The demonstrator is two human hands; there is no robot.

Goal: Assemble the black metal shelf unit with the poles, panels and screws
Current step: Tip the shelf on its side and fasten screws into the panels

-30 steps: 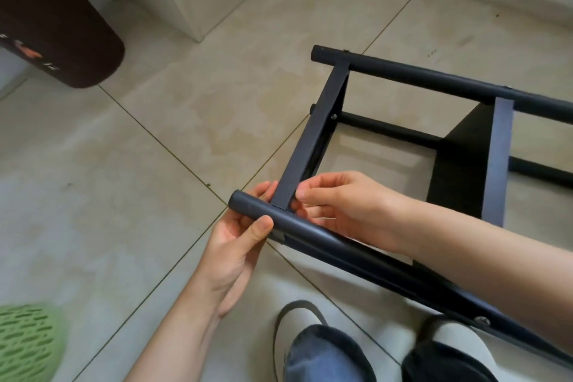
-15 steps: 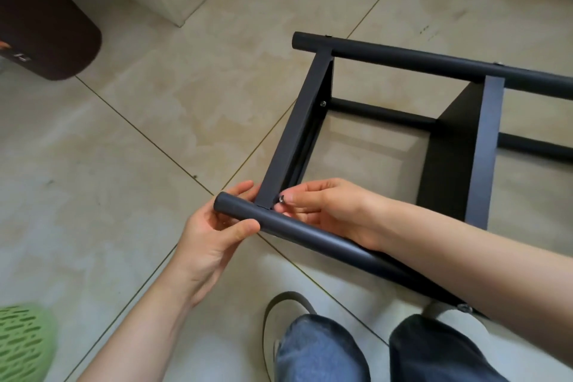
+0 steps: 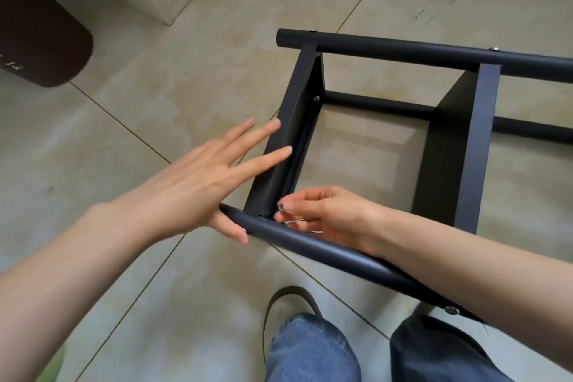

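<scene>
On the tiled floor (image 3: 192, 49) lies the black shelf frame (image 3: 459, 139) on its side. Beside its near pole (image 3: 310, 245), the right hand (image 3: 328, 214) pinches a small screw (image 3: 281, 207) at the end panel (image 3: 288, 133); the left hand (image 3: 198, 183) spreads flat, grip released, thumb touching the pole.

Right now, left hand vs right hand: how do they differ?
The left hand is spread flat, fingers straight, reaching over the end panel; the right hand is curled, pinching a small screw. The left holds nothing; the right works at the panel's corner. Both are beside the near pole.
</scene>
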